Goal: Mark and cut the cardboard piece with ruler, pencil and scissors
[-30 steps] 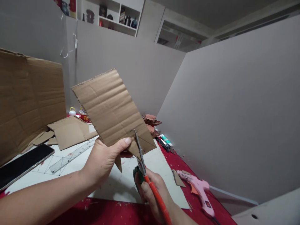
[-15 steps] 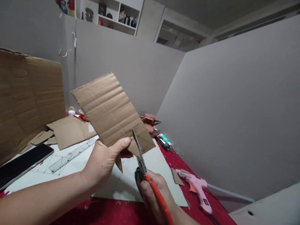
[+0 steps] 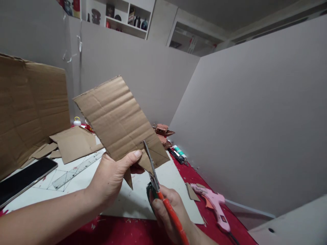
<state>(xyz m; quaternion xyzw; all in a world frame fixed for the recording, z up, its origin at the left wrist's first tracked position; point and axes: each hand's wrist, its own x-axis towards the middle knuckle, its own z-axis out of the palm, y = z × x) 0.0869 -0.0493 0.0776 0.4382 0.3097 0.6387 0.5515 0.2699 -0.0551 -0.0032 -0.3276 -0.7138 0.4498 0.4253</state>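
Observation:
A piece of corrugated cardboard (image 3: 117, 115) is held up at a tilt, with pencil lines near its lower right corner. My left hand (image 3: 120, 170) grips its lower edge, thumb on the near face and fingers behind. Below those fingers a narrow pointed cardboard strip (image 3: 128, 178) hangs down. My right hand (image 3: 168, 207) is closed around scissors (image 3: 154, 180) with one orange and one dark green handle. One blade lies across the near face of the cardboard by the pencil lines; the other blade is hidden behind it.
A white sheet (image 3: 122, 204) covers part of the red tablecloth (image 3: 114, 233). On the left are a phone (image 3: 28, 180), a clear ruler (image 3: 76, 170), cardboard pieces (image 3: 76, 143) and a large cardboard panel (image 3: 33, 109). A pink glue gun (image 3: 214, 207) lies right, before brown model boats (image 3: 162, 129).
The cardboard's upper end has tipped slightly left and up. Both hands keep their grips, and the scissors stay at nearly the same spot on the cardboard.

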